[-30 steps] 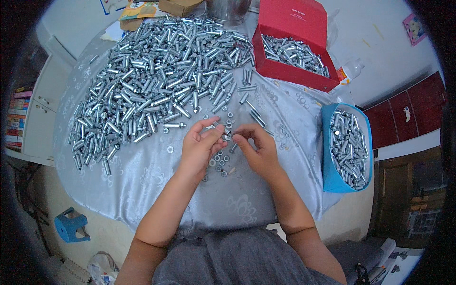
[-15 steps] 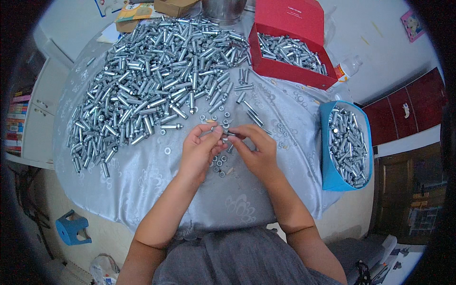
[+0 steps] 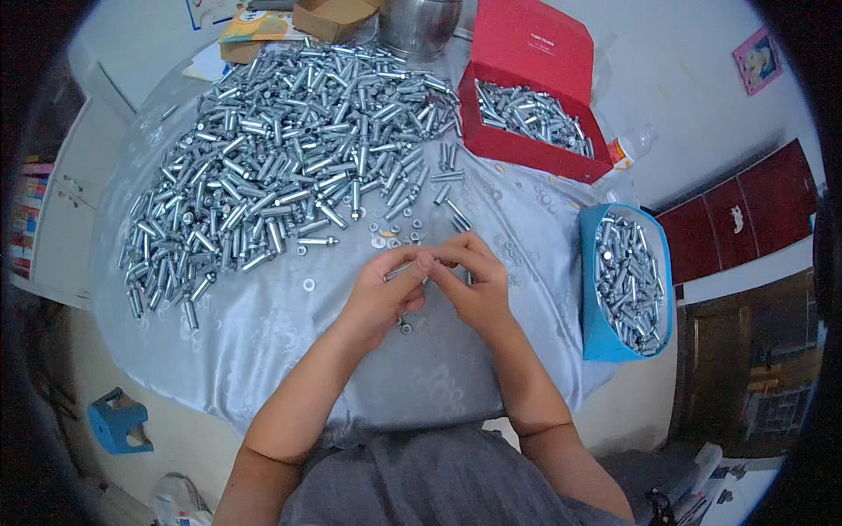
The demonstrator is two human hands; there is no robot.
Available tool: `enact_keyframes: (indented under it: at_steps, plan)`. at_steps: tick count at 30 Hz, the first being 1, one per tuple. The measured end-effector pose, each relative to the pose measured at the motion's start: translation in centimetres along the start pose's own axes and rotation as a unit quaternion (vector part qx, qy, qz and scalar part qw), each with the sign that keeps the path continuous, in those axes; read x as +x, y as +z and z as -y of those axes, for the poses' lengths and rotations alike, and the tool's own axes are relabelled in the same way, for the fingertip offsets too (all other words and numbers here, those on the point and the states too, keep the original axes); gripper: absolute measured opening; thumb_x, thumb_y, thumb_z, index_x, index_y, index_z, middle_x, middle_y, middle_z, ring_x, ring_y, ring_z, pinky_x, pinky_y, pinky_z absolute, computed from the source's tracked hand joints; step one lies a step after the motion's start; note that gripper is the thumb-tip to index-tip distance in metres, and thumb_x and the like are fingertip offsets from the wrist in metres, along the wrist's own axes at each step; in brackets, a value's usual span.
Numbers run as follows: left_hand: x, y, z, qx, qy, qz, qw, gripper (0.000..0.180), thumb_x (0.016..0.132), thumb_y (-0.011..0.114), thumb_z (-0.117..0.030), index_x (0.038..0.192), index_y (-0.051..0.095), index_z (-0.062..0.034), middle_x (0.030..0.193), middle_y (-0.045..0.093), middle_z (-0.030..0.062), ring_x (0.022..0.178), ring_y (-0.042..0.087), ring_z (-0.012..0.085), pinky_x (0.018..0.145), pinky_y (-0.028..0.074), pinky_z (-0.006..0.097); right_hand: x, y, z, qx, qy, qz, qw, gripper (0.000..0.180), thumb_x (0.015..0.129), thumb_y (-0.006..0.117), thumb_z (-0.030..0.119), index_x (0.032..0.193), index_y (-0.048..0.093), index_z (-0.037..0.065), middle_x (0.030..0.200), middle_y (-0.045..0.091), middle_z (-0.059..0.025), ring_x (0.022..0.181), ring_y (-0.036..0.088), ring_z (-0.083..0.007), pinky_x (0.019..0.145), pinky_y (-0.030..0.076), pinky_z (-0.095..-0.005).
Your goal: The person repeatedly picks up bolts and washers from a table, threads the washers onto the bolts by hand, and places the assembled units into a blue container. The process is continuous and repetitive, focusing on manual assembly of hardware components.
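Over the near middle of the table, my left hand [image 3: 379, 296] is closed round a silver expansion bolt [image 3: 392, 274], mostly covered by the fingers. My right hand [image 3: 476, 285] meets it fingertip to fingertip, thumb and forefinger pinching at the bolt's other end; the exact contact is hidden. Just beyond the hands lie several loose nuts and washers [image 3: 394, 243], and a nut [image 3: 406, 329] shows below them. A large heap of silver expansion bolts [image 3: 289, 158] spreads over the far left. A few separate bolts [image 3: 458, 215] lie beyond my right hand.
An open red box [image 3: 535, 153] of bolts stands at the far right, near a plastic bottle [image 3: 633, 145]. A blue bin [image 3: 591, 298] full of bolts is at the right edge. A metal pot [image 3: 419, 28] and a cardboard box [image 3: 335, 19] stand behind the heap.
Both hands have come closer together and slightly nearer to me, fingertips now touching and covering more of the bolt. The whole view has shifted slightly.
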State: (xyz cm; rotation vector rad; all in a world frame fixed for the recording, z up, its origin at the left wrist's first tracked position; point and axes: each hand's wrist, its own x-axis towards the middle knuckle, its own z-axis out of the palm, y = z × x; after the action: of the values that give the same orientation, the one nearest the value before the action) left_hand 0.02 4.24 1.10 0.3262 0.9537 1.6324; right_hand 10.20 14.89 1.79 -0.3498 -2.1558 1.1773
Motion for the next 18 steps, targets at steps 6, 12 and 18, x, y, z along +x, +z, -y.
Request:
enact_keyframes:
  at_steps: [6, 12, 18]
  plan:
    - [0.1, -0.5, -1.3, -0.077, 0.026, -0.041, 0.996, 0.020, 0.084, 0.049, -0.023, 0.090, 0.052, -0.0039, 0.058, 0.037, -0.0054, 0.049, 0.033, 0.0048, 0.044, 0.027, 0.020, 2.9, 0.1, 0.4, -0.020, 0.000, 0.072, 0.997, 0.022, 0.071, 0.064, 0.011, 0.093, 0.063, 0.007, 0.073, 0.053, -0.0047, 0.065, 0.050, -0.0141, 0.058, 0.041, -0.0250]
    - [-0.2, -5.0, -5.4, -0.438, 0.104, 0.080, 0.889, 0.021, 0.084, 0.047, -0.021, 0.076, 0.052, -0.0022, 0.048, 0.030, -0.0042, 0.043, 0.028, 0.0069, 0.041, 0.026, 0.021, 6.9, 3.2, -2.0, -0.158, -0.078, 0.092, 0.980, 0.017, 0.072, 0.063, 0.020, 0.084, 0.065, 0.009, 0.071, 0.053, -0.0069, 0.062, 0.051, -0.0207, 0.055, 0.041, -0.0296]
    - [0.0, -5.8, -5.3, -0.521, 0.095, 0.105, 0.842, 0.020, 0.082, 0.049, -0.020, 0.078, 0.053, -0.0006, 0.049, 0.029, -0.0030, 0.044, 0.028, 0.0077, 0.042, 0.026, 0.020, 7.8, 4.7, -3.6, -0.346, -0.153, 0.104, 0.920, 0.012, 0.068, 0.060, 0.019, 0.071, 0.066, 0.010, 0.070, 0.053, -0.0096, 0.064, 0.053, -0.0260, 0.057, 0.044, -0.0348]
